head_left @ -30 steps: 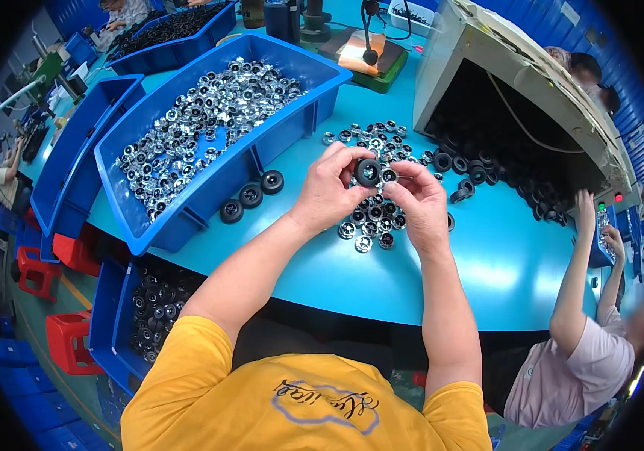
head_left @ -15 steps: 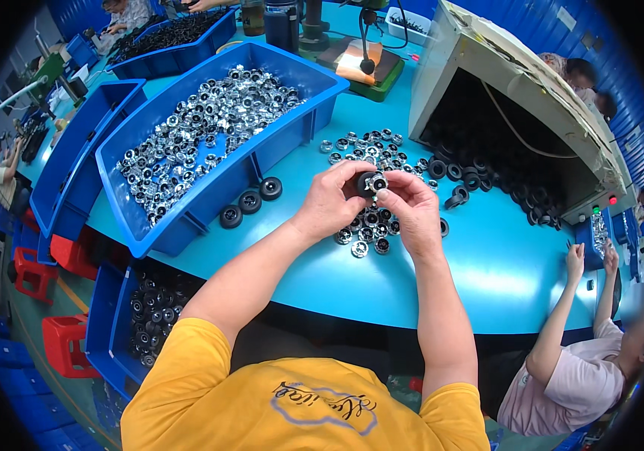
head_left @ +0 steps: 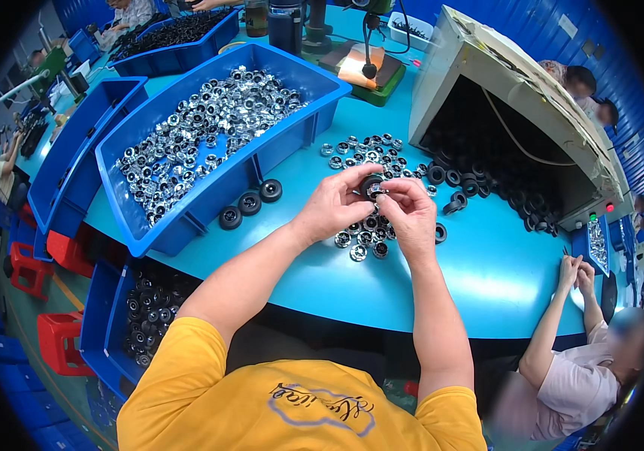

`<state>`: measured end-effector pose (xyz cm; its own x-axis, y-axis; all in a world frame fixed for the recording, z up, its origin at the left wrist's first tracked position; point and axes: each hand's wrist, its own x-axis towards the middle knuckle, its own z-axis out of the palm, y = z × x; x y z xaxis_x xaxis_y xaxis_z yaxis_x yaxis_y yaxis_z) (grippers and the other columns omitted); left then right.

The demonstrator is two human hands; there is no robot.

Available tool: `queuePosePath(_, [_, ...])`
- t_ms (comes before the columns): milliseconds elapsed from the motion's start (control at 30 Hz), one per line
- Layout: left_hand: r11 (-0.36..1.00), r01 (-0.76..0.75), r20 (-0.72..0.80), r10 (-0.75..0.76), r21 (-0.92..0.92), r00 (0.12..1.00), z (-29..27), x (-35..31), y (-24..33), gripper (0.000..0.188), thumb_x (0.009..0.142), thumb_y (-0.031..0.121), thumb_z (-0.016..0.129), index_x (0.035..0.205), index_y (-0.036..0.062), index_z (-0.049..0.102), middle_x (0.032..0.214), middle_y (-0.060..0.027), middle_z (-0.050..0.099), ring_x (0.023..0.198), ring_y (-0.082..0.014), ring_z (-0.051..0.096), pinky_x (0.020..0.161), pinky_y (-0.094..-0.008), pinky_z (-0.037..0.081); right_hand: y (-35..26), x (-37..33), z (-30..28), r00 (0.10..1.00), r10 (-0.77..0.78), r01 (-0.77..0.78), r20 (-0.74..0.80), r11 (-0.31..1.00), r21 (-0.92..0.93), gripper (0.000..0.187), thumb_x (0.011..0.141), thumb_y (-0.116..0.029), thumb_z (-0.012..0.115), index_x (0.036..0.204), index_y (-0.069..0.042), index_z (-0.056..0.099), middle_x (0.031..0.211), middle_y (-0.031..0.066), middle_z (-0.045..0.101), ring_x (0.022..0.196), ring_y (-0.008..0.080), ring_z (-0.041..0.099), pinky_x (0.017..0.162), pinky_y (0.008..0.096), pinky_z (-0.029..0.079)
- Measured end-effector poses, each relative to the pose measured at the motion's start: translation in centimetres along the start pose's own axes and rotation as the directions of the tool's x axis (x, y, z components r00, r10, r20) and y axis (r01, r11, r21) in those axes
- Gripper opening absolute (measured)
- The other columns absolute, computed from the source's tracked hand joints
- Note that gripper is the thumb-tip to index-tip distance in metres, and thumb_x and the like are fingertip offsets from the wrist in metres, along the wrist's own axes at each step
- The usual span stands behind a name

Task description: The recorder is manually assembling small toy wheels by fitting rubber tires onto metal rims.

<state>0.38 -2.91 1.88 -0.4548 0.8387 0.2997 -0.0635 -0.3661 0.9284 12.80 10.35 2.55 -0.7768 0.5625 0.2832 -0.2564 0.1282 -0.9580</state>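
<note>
Above a pile of shiny silver wheel hubs [head_left: 358, 252], my two hands meet at chest height over the turquoise table. My left hand [head_left: 334, 204] grips a black rubber tyre [head_left: 369, 185] between thumb and fingers. Pinched in my right hand [head_left: 410, 218] is a silver hub [head_left: 379, 191], pressed against the tyre's opening; fingers partly hide where they join. Three wheels with black tyres [head_left: 250, 203] lie in a row to the left, beside the large blue bin. Loose black tyres [head_left: 455, 201] lie to the right of my hands.
The large blue bin [head_left: 224, 197] holds many silver hubs. A pale box-shaped machine [head_left: 427, 83] stands at the right, with tyres heaped at its dark opening. Below left, another blue bin [head_left: 104, 323] contains finished-looking wheels. A co-worker [head_left: 574, 376] sits at the right; red stools [head_left: 59, 342] stand left.
The hub has come closer against the tyre, and the tyre has turned to face upward more. My right fingers have shifted slightly left. The co-worker's hands have drawn together.
</note>
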Motion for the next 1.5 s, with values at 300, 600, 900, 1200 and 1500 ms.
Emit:
queuePosePath(300, [0.986, 0.111, -0.052, -0.119, -0.126, 0.992, -0.1, 0.4, -0.6, 0.040, 0.097, 0.004, 0.065, 0.135, -0.0008, 0.055, 0.118, -0.0089, 0.066, 0.106, -0.0134, 0.064, 0.093, -0.0300, 0.055, -0.2, 0.3, 0.5, 0.984, 0.175, -0.178, 0.033, 0.959, 0.220, 0.026, 0.091, -0.005, 0.073, 0.116, 0.000, 0.068, 0.118, 0.0079, 0.061, 0.091, 0.0146, 0.070, 0.075, 0.0250, 0.058])
queuePosePath(600, [0.982, 0.006, -0.145, 0.021, 0.186, 0.989, 0.9, 0.0, -0.1, 0.029, 0.094, -0.002, 0.062, 0.123, 0.0012, 0.066, 0.106, -0.0046, 0.070, 0.098, -0.0132, 0.066, 0.088, -0.0289, 0.054, 1.6, 0.0, 0.5, 0.985, 0.174, -0.174, 0.020, 0.962, 0.212, 0.031, 0.090, -0.009, 0.076, 0.119, -0.002, 0.067, 0.100, 0.0049, 0.066, 0.078, 0.0126, 0.065, 0.074, 0.0268, 0.057])
queuePosePath(900, [0.838, -0.122, 0.077, 0.096, 0.531, 0.992, 0.2, 0.1, 0.9, 0.038, 0.096, -0.001, 0.061, 0.134, 0.0026, 0.062, 0.117, -0.0087, 0.069, 0.107, -0.0144, 0.065, 0.091, -0.0303, 0.054, 1.7, 0.0, 0.1, 0.979, 0.201, -0.200, 0.019, 0.952, 0.233, 0.026, 0.090, -0.013, 0.078, 0.110, -0.002, 0.065, 0.089, 0.0039, 0.068, 0.074, 0.0099, 0.063, 0.065, 0.0239, 0.053])
queuePosePath(1200, [0.918, 0.024, 0.023, -0.036, 0.395, 0.999, -0.2, 0.2, 0.2, 0.048, 0.098, 0.000, 0.058, 0.145, 0.0009, 0.051, 0.125, -0.0105, 0.066, 0.106, -0.0165, 0.065, 0.094, -0.0317, 0.054, 1.3, 0.1, 0.6, 0.981, 0.190, -0.192, 0.031, 0.964, 0.184, 0.031, 0.093, -0.018, 0.076, 0.115, -0.002, 0.061, 0.089, 0.0053, 0.070, 0.072, 0.0101, 0.065, 0.064, 0.0242, 0.055])
queuePosePath(1500, [0.944, 0.037, -0.028, -0.030, 0.328, 0.999, 1.3, -0.5, 1.1, 0.062, 0.085, -0.010, 0.063, 0.145, 0.0002, 0.048, 0.112, -0.0185, 0.070, 0.100, -0.0250, 0.072, 0.086, -0.0370, 0.059, 1.9, 0.5, -0.3, 0.979, 0.186, -0.194, 0.079, 0.976, 0.102, 0.033, 0.094, -0.015, 0.073, 0.121, 0.001, 0.062, 0.112, 0.0054, 0.062, 0.084, 0.0100, 0.065, 0.070, 0.0244, 0.056])
